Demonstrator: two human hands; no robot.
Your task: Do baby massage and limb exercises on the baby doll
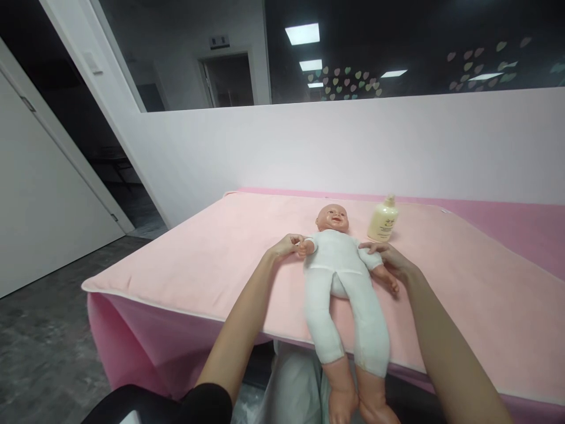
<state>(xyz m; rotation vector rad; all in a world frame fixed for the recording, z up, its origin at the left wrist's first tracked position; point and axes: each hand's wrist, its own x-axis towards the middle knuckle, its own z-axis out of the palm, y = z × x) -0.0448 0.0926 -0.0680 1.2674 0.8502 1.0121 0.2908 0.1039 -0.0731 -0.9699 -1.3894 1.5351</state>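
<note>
A baby doll (334, 253) with a white cloth body lies face up, its bare plastic feet hanging over the front edge of the table. My left hand (289, 244) is closed at the doll's bent arm on the left, the fingertips by its wrist and small hand. On the other side, my right hand (392, 257) grips the doll's white upper sleeve, fingers laid over the top and the thumb hidden. That arm's plastic forearm points outward and down. Just behind my right hand stands a pale yellow bottle (382, 221), upright and apart from the fingers.
A light pink padded cover (189, 253) lies over a darker pink cloth (128, 335) that drapes down the table's front. Behind the table rises a white wall (282, 147) with a dark window (388, 35) above. At the far left is a white door (44, 176).
</note>
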